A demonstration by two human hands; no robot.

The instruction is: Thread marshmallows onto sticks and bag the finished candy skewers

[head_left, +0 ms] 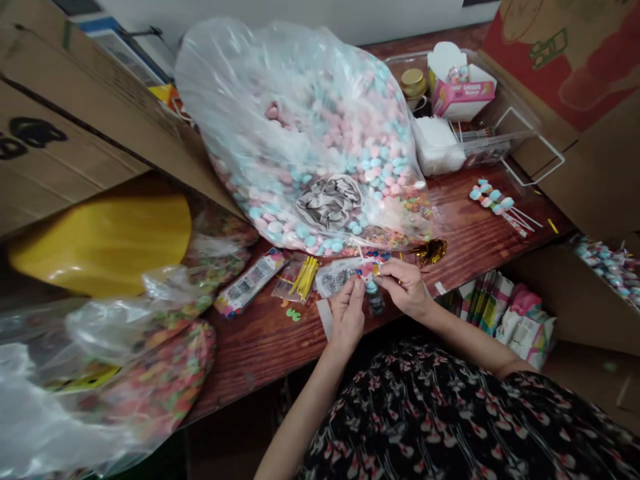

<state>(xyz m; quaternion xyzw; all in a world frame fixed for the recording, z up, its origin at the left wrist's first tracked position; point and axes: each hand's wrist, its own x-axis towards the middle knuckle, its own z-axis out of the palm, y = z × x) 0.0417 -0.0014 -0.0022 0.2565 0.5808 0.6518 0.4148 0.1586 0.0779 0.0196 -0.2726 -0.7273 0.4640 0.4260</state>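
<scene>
My left hand [349,313] is closed in a pinch at the table's front edge. Facing it, my right hand [406,287] pinches from the other side. Between the fingertips is a small wrapper printed with coloured dots [367,270], with a pale blue candy just below; its contents are partly hidden. A short white stick rises just behind. Under and left of the hands lie printed clear wrappers [336,279] and a bundle of yellow twist ties [304,279]. A small dark jar [375,301] stands beneath the fingers.
A large clear bag of pastel candies [350,133] fills the table's back, a grey scrunchie [330,201] on it. Right are candy skewers [493,198] and a plastic bin [500,150]. Left are a wrapper stack [250,283], a gummy bag [165,380] and a cardboard box [75,120].
</scene>
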